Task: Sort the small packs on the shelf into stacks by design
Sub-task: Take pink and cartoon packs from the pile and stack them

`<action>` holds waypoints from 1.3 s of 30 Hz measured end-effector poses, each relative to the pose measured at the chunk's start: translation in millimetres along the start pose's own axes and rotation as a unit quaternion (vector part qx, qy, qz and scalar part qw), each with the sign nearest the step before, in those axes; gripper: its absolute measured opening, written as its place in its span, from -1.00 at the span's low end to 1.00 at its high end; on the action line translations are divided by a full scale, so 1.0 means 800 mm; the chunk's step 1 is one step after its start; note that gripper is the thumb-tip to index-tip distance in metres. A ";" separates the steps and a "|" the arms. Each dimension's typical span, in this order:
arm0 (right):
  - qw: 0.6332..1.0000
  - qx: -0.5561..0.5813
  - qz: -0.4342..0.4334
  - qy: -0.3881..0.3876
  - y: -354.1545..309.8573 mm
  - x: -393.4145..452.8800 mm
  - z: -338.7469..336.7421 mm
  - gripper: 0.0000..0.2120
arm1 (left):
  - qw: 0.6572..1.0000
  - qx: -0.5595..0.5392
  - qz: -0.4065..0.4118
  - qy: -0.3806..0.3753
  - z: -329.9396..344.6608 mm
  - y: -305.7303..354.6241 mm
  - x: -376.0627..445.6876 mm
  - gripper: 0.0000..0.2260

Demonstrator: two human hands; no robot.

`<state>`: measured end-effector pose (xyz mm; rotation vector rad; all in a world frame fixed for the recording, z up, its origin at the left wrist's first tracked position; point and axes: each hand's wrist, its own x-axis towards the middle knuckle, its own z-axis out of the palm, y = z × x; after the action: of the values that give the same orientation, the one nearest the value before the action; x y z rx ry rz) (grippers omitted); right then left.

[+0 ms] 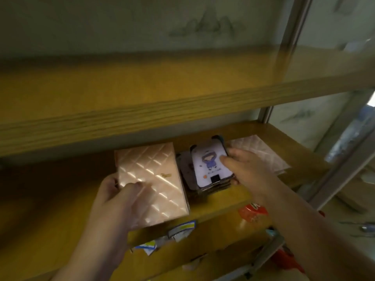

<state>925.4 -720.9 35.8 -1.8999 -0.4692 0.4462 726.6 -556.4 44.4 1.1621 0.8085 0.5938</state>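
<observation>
A rose-gold quilted pack [154, 175] lies on the wooden shelf [219, 207], topping a stack. My left hand [121, 197] grips its near left corner, thumb lying on the top face. To its right stands a stack of dark-edged packs whose top one is a white cartoon pack [209, 165] with a figure in purple. My right hand [243, 169] holds that top pack from the right, thumb on its face and fingers curled round its far side. Another pale quilted pack [261, 153] lies flat behind my right hand.
An upper wooden shelf board [142, 110] overhangs the packs. A metal upright [292, 37] stands at the right. Below the shelf hang paper labels [182, 230] and a red wrapper [253, 213]. Bare shelf lies to the left.
</observation>
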 end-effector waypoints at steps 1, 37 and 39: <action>0.999 -0.030 -0.011 -0.020 0.001 0.012 0.000 -0.81 | 1.000 -0.004 0.001 0.009 0.009 -0.001 -0.001 -0.89; 0.923 -0.337 -0.174 0.060 0.105 -0.013 -0.258 -0.50 | 0.888 0.425 0.149 -0.097 0.329 -0.081 0.048 -0.46; 0.923 -0.338 -0.172 0.062 0.104 -0.013 -0.257 -0.51 | 0.862 0.468 0.161 -0.106 0.327 -0.086 0.039 -0.43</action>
<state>1031.0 -916.2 31.4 -2.4151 -0.9412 -0.0948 956.4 -699.6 18.6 2.2518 0.7182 0.3089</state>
